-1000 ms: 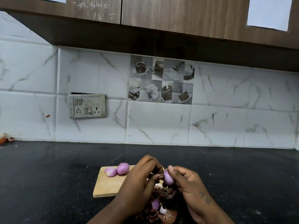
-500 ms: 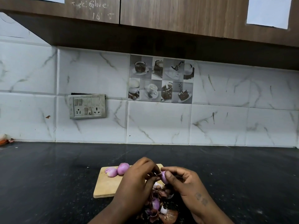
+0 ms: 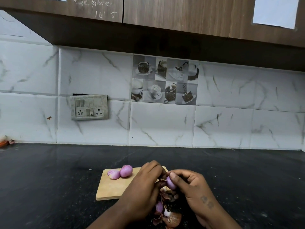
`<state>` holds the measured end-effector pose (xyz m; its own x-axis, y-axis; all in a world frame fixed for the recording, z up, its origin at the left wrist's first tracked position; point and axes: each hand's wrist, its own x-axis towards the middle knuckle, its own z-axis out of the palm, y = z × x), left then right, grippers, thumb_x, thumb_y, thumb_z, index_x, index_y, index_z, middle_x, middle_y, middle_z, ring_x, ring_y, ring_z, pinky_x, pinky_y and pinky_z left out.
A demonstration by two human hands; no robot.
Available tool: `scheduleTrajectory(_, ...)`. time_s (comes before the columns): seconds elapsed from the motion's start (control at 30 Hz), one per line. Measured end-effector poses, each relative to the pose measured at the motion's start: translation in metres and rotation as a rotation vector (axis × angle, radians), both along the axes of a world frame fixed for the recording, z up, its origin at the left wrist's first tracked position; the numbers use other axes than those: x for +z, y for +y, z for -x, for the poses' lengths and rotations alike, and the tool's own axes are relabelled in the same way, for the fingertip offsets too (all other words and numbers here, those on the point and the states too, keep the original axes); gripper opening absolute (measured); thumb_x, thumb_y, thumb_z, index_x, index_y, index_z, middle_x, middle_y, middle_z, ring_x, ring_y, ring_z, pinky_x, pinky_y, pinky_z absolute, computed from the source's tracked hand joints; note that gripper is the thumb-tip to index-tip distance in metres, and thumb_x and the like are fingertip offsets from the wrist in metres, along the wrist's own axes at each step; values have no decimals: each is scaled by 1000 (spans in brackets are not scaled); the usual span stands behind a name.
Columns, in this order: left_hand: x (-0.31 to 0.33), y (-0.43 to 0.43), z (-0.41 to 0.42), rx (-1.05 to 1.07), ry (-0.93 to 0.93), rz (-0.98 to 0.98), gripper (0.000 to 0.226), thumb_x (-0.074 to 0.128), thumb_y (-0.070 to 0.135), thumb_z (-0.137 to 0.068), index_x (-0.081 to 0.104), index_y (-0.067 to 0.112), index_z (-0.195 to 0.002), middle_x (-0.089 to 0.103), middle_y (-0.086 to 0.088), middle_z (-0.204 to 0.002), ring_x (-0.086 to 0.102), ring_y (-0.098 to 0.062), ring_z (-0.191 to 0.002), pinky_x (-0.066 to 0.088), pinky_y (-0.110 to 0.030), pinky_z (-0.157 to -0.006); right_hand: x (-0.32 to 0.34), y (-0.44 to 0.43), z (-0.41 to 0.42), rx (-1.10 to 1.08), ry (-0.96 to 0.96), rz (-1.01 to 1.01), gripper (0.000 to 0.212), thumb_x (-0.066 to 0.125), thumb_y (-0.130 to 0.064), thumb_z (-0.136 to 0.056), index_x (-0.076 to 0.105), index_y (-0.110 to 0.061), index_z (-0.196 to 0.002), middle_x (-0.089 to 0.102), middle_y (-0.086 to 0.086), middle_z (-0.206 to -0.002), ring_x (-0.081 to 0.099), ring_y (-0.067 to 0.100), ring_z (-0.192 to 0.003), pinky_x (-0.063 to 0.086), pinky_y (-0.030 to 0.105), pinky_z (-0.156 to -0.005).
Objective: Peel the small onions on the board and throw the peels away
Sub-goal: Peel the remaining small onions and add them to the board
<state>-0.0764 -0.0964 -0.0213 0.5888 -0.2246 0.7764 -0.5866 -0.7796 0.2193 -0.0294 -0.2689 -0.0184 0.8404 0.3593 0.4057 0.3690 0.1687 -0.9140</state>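
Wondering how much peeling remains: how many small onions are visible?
4: two onions touching on the board, one onion held by left hand and right hand, one seemingly among the peels. Hands may hide more.

Black countertop (image 3: 66,171), grey switch panel (image 3: 89,107) (two sockets), coffee-picture tiles (image 3: 165,80), wooden cabinets (image 3: 181,14) overhead.

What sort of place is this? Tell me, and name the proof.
Likely a home kitchen: dark stone counter, wall tiles with coffee-cup pictures, wooden cabinets overhead.
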Motion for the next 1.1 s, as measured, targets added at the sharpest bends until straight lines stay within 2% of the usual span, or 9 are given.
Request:
scheduleTrajectory(0.1, 4, 0, 6, -51, 6, 15, 14, 58, 15, -100, 51, 24, -92, 48, 17, -97, 50, -6, -93, 36, -15, -82, 1, -1, 0, 35, 93, -21, 27, 73, -25, -81, 79, 0, -91, 70, 24, -74, 56, 19, -53, 47, 24, -48)
scheduleTrajectory(0.23, 7, -2, 11, -90, -15, 37, 15, 59, 11, -100, 54, 22, -92, 51, 15, -96, 53, -6, -92, 37, -15, -81, 2, -1, 0, 79, 150, -31, 29, 72, -25, -80, 78, 2, -90, 65, 22, -70, 52, 17, -48, 41, 22, -42)
scheduleTrajectory(0.47, 7, -6, 8, -58, -167, -69, 23, 61, -1, -91, 57, 20, -96, 53, 14, -104, 53, -7, -94, 42, -19, -82, 9, -5, 6, 179, 259, -51, 17, 69, -26, -84, 74, -12, -76, 60, 10, -59, 49, 11, -43, 37, 18, -37)
scheduleTrajectory(0.57, 5, -8, 9, -108, -108, 99, 22, 63, -1, -93, 60, 21, -93, 59, 13, -100, 60, -10, -90, 48, -25, -78, 8, -5, 6, 195, 288, -51, 20, 66, -26, -91, 78, -13, -81, 63, 8, -64, 51, 10, -44, 39, 17, -38)
scheduleTrajectory(0.63, 5, -6, 10, -119, 2, 258, 23, 67, 4, -92, 63, 26, -89, 63, 10, -94, 64, -14, -85, 49, -23, -73, 7, -5, 6, 182, 266, -57, 25, 63, -26, -96, 80, -10, -90, 66, 11, -70, 53, 11, -47, 42, 18, -40)
scheduleTrajectory(0.7, 3, -2, 8, -108, 51, 318, 24, 70, 6, -91, 67, 30, -91, 66, 11, -94, 67, -14, -90, 50, -19, -76, 7, -4, 6, 165, 235, -67, 28, 60, -27, -97, 80, -7, -97, 70, 12, -75, 56, 13, -52, 46, 21, -46)
scheduleTrajectory(0.87, 2, 2, 4, -88, 24, 254, 33, 69, -4, -86, 74, 28, -94, 65, 13, -95, 67, -12, -91, 49, -16, -75, 8, -3, 9, 170, 156, -4, 18, 66, -7, -93, 80, -9, -104, 74, 13, -89, 61, 15, -71, 49, 24, -58)
scheduleTrajectory(0.97, 2, 3, 4, -83, 28, 273, 30, 69, -1, -87, 72, 29, -91, 64, 11, -95, 66, -15, -93, 53, -25, -75, 9, -3, 11, 180, 141, -3, 25, 63, 1, -93, 80, -10, -106, 79, 12, -105, 66, 13, -77, 49, 25, -63)
scheduleTrajectory(1.1, 1, 0, 5, -59, 101, 222, 24, 69, 7, -91, 65, 30, -90, 62, 13, -94, 64, -13, -92, 52, -27, -77, 6, 0, 8, 93, 71, 81, 17, 65, -6, -89, 79, -10, -99, 77, 20, -99, 69, 22, -86, 54, 34, -78)
